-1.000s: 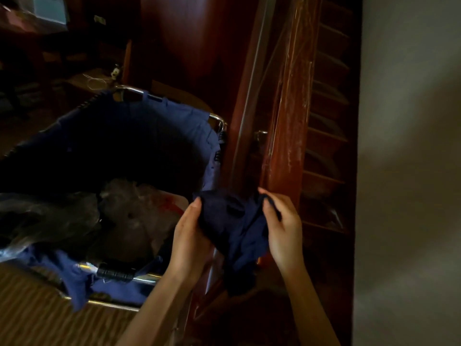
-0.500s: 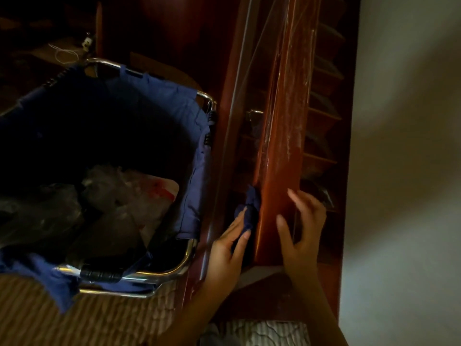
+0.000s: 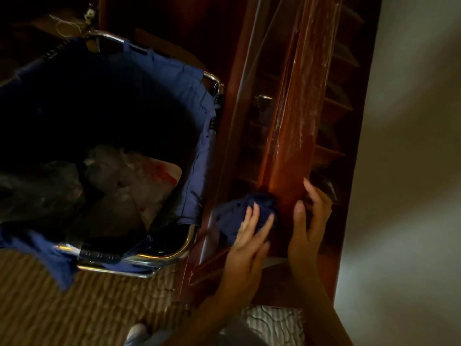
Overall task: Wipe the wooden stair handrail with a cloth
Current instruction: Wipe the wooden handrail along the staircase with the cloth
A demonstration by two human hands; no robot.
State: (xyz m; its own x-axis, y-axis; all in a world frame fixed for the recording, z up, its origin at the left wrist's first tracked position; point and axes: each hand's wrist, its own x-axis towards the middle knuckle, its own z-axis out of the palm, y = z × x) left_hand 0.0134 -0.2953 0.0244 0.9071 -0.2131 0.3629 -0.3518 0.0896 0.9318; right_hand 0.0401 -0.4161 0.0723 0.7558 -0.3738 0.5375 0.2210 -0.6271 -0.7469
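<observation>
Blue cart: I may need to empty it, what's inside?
Crumpled plastic bags lie inside the cart, one pale with red print. Whatever is beneath them is covered, and the far side is too dark to read.

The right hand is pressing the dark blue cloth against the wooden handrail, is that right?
Not quite: the left hand presses the dark blue cloth against the wooden handrail, as the head view shows. The right hand holds no cloth.
</observation>
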